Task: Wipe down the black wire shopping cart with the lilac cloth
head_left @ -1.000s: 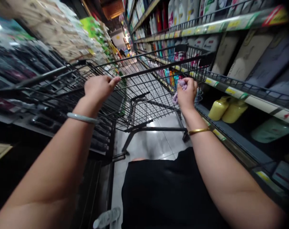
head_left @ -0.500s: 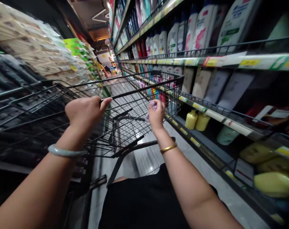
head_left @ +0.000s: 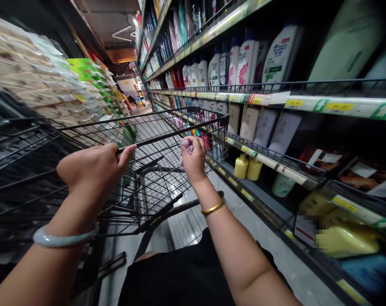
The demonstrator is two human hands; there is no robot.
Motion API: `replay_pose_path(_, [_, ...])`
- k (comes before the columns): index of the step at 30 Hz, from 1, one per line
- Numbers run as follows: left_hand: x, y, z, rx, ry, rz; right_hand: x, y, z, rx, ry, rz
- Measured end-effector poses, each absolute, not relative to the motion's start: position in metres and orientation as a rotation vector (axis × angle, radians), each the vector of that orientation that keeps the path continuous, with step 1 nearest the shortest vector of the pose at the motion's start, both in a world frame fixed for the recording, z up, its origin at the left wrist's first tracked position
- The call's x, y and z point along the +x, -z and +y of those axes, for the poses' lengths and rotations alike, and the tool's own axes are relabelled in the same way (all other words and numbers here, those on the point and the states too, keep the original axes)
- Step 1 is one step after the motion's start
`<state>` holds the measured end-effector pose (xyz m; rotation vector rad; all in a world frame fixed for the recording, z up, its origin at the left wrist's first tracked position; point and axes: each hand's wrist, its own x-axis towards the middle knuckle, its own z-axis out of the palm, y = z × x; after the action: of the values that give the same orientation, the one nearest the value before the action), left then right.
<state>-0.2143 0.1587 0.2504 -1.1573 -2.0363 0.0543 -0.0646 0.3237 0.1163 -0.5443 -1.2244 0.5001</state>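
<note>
A black wire shopping cart (head_left: 161, 170) stands in front of me, its basket showing bare mesh. My left hand (head_left: 95, 163) is wrapped round the cart's black rail at the left, with the thumb pointing right. Farther right, my right hand (head_left: 194, 159) is closed on a small crumpled purple thing (head_left: 185, 149), close to the rail and above the basket. Whether that hand also touches the rail is hard to tell. A pale bangle (head_left: 65, 239) circles my left wrist, and a gold bangle (head_left: 212, 207) my right.
Shelves of bottles (head_left: 276, 57) line the right side, with price strips (head_left: 327, 104) along their edges. Stacked beige packs (head_left: 30, 80) and green packs (head_left: 91, 74) rise at the left. A tiled floor (head_left: 240, 204) runs between them.
The cart, both hands and the packs appear farther left in view, and the shelves sit lower and more to the left. Both hands keep their grip.
</note>
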Motion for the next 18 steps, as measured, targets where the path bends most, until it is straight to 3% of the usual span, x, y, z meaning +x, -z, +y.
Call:
replay_pose_path(7, [-0.212,-0.251,0.156,-1.148,-0.07,-2.037,-0.037,-0.115,0.343,-0.882,-0.613,-0.979])
replay_pose_path(14, [-0.211,-0.25,0.157,-1.151,-0.077,-2.076,-0.07,-0.153,0.294,-0.357,-0.424,-1.378])
replay_pose_path(18, [-0.208,-0.25,0.156,-1.136,-0.07,-2.047,-0.065,-0.14,0.309,-0.546,-0.467,-1.211])
